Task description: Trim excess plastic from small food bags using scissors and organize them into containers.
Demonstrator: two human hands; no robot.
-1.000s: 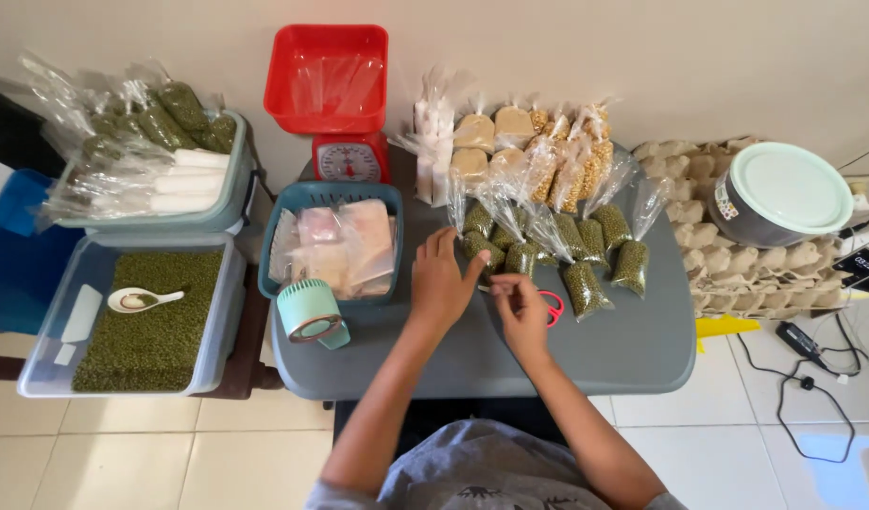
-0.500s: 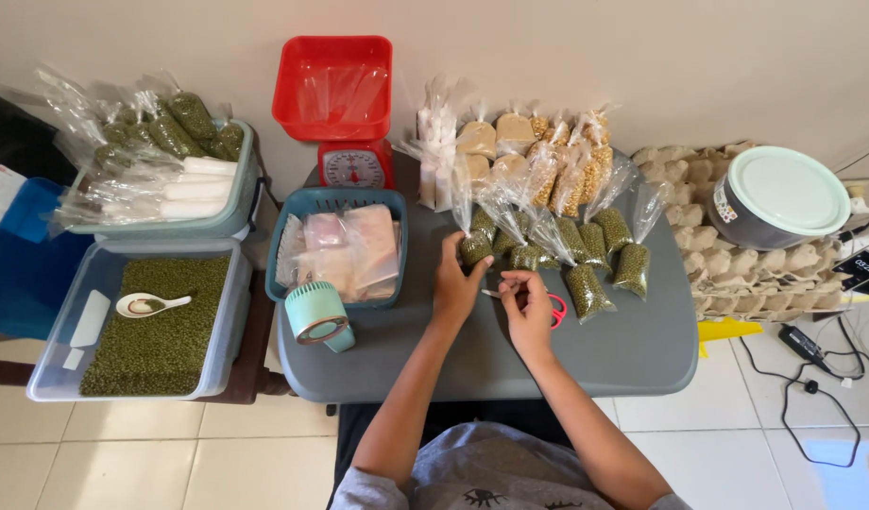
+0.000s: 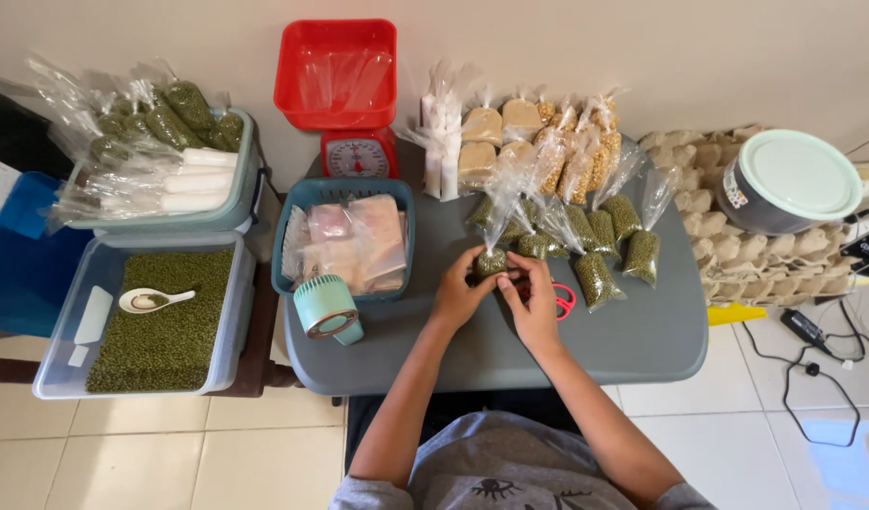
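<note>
The person's head and most of the body are cut off at the bottom edge; only the grey shirt and both forearms show. The fingertips of both hands are hidden behind the small bag they work on, so the exact grip is hard to make out. A pair of pink scissors (image 3: pixel 559 300) lies partly covered under the right hand (image 3: pixel 534 304), only its handle loops showing. The blue box at the far left is cut by the frame edge.

The left hand (image 3: pixel 461 295) curls around a small clear bag of green beans (image 3: pixel 491 262), fingers pressed together against its side, thumb on top. The right hand meets it from the other side, fingers bent and pinching at the same bag. The bag sits low on the grey table (image 3: pixel 642 331), just in front of a row of filled bean bags (image 3: pixel 595 241), its twisted plastic neck standing up.

Near the left hand stands a small mint-green fan (image 3: pixel 326 310), touching a teal basket (image 3: pixel 293 203) of flat plastic bags. Behind it sits a red kitchen scale (image 3: pixel 357 151). At the left, a clear tub of green beans (image 3: pixel 161 321) holds a white spoon (image 3: pixel 153 300).
</note>
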